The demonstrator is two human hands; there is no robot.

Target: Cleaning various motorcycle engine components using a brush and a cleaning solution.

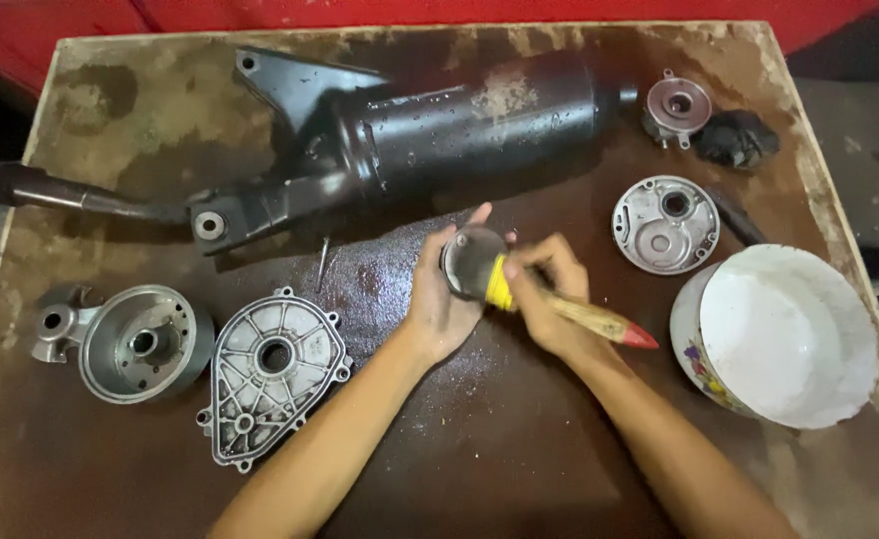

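Observation:
My left hand (441, 294) grips a small round metal part (472, 262) above the middle of the wet brown table (519, 459). My right hand (551, 294) holds a paintbrush (584, 317) with a wooden handle, a red tip and a yellow band. Its bristle end rests against the metal part. The two hands touch around the part.
A black exhaust pipe (439, 130) lies across the back. Left front are a round metal housing (140, 344) and a flat ribbed engine cover (272, 371). To the right are a round grey cover (664, 225), a smaller cover (677, 105), a dark rag (737, 138) and a white bowl (784, 334).

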